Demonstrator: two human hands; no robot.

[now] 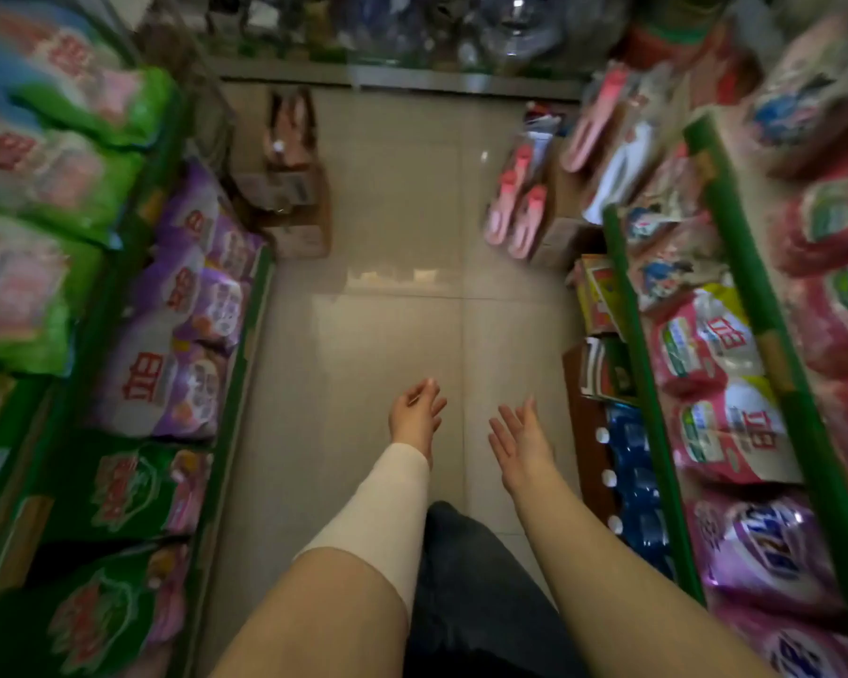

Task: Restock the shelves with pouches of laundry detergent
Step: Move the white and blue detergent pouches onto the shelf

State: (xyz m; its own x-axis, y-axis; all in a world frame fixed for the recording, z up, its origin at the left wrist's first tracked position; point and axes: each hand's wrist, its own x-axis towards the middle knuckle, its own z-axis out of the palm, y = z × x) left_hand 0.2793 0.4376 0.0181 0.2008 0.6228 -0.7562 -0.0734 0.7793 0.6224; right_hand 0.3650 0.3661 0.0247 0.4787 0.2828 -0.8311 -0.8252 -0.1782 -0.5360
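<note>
Most of the print here is too blurry to read. The only thing I can actually make out is the big red 立白 on the purple plastic detergent pouches on the person's left. The same red 立白 is on the pink-and-white plastic pouches on their right. The dark green plastic pouches have a red oval logo, way too smeared to read.

— Hands?
— Left hand loosely curled, right hand spread flat; both empty, above the tiled floor.
— Stock?
— Purple pouches on the left shelf, pink pouches on the right shelf.
</note>
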